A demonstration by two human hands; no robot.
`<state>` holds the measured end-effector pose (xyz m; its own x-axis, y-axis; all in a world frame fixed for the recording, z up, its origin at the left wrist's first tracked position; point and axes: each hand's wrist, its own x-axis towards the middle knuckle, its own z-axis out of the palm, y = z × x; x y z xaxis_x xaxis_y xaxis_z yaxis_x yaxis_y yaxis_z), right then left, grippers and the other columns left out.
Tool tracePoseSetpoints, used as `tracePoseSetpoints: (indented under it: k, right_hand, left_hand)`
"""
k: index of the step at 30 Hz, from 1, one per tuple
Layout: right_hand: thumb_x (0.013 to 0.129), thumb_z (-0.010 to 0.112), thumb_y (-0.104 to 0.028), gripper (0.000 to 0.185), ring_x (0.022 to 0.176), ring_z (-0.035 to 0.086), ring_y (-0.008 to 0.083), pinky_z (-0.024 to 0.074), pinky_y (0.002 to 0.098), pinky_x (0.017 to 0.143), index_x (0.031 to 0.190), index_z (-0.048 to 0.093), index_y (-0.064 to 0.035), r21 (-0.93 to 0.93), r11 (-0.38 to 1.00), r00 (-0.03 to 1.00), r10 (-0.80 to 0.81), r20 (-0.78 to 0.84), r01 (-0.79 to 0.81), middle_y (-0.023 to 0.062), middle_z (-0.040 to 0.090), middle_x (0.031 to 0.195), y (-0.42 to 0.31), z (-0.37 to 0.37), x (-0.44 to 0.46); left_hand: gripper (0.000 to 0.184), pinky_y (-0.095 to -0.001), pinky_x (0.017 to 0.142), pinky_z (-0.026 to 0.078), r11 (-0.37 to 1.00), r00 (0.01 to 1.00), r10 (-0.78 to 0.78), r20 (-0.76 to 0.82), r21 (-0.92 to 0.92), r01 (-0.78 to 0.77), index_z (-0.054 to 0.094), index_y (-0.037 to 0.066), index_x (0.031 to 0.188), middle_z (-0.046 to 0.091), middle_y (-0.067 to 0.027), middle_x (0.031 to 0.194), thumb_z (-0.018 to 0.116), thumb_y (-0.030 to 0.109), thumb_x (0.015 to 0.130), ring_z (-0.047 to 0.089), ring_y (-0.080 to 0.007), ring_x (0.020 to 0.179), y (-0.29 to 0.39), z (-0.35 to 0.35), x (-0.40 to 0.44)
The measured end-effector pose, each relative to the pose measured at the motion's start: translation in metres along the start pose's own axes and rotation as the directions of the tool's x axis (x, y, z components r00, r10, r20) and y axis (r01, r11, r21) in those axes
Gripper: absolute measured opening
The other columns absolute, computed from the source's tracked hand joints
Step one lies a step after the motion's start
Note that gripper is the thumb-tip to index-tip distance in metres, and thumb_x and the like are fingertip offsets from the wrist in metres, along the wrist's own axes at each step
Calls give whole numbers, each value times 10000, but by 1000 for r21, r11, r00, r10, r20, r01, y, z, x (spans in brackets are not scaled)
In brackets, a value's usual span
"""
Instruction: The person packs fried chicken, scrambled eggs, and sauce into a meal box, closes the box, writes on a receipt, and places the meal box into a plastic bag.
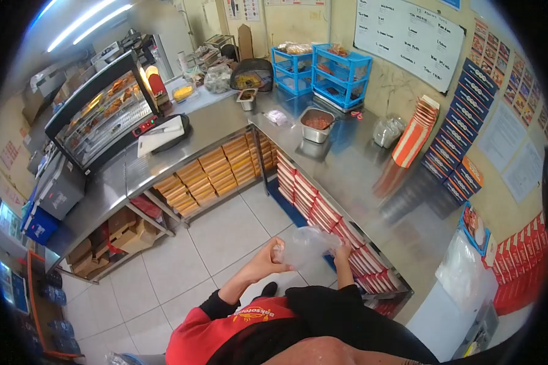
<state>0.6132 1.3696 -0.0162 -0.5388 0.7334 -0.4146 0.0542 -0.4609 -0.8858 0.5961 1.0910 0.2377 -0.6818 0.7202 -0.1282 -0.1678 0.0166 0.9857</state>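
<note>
A thin see-through plastic bag [309, 248] is stretched between my hands, in front of my body and above the tiled floor. My left hand [269, 258] pinches its left side, thumb and fingers closed. On the opposite side, my right hand [343, 250] grips the bag's edge with bent fingers. Whether the bag's mouth is open I cannot tell. Close to my right hand are stacked red-and-white boxes [323, 213] under the steel counter [359, 170].
On the counter stand a metal pan of reddish food [316, 126], blue drawer racks [341, 73], striped paper packets [415, 131] and stacked dark boxes [463, 121]. A heated display case [103, 109] stands at left. Yellow-orange boxes [213, 173] fill the lower shelf.
</note>
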Motion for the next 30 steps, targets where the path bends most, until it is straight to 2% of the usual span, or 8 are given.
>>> tracePoseSetpoints:
  k: [3,6,8,16,19,24,28,30]
  right_hand:
    - [902,459,-150,93,524,484,86,434,248,445,947,534,-119,95,987,956,98,275,-128,35,546,731,1,34,-10]
    - [901,502,-190,169,529,428,100,400,248,504,1022,498,-73,25,993,924,-113,365,112,20,501,704,-16,105,-53]
    - [887,538,-186,204,523,405,114,386,260,518,1033,478,-56,-88,933,893,-304,332,350,17,487,687,-28,142,-83]
    - [818,588,-143,216,657,570,281,421,388,592,1013,517,-80,-410,231,436,-729,527,882,111,564,741,-75,174,-116]
    - [809,437,-42,249,894,577,311,455,424,732,992,598,-95,-812,29,709,-507,491,583,151,598,941,-117,116,-55]
    - [775,439,-39,303,888,568,298,441,378,777,1041,583,-50,-694,-124,62,-969,237,709,150,566,1023,-302,129,-201]
    - [828,443,-78,286,939,551,342,428,397,850,1083,565,-30,-577,54,526,-485,699,815,176,586,1010,-125,62,-112]
    - [832,496,-112,224,857,571,354,463,407,790,1023,597,-51,-578,247,628,-274,728,778,153,616,910,-17,1,-121]
  left_hand:
    - [383,-294,441,326,697,819,432,-379,716,-36,425,67,963,362,-4,513,581,-107,660,430,-178,460,-43,-88,20]
    - [564,-331,521,389,690,718,254,-648,642,335,432,63,1095,474,-113,672,520,-146,578,505,-267,584,-110,-188,38]
    - [653,-352,634,427,509,463,667,-583,811,289,421,104,1218,495,-175,926,534,-107,611,542,-295,784,-132,-199,49]
    - [446,-412,697,471,368,834,505,-221,929,23,501,107,1156,576,-129,976,514,-6,725,575,-310,873,-93,-146,101]
    - [374,-427,617,471,333,748,647,-146,937,-105,530,80,1078,573,-143,890,512,-22,719,589,-326,779,-25,-196,136]
    - [275,-401,662,480,44,256,963,82,892,-450,535,59,1021,593,-123,862,533,49,746,594,-330,771,118,-130,80]
    - [187,-422,676,467,35,708,110,697,709,-704,550,35,942,608,-158,838,491,178,836,585,-344,736,-47,-99,142]
    - [200,-435,673,466,274,548,-160,821,570,-774,563,26,881,607,-183,817,504,214,842,585,-361,731,-152,-109,150]
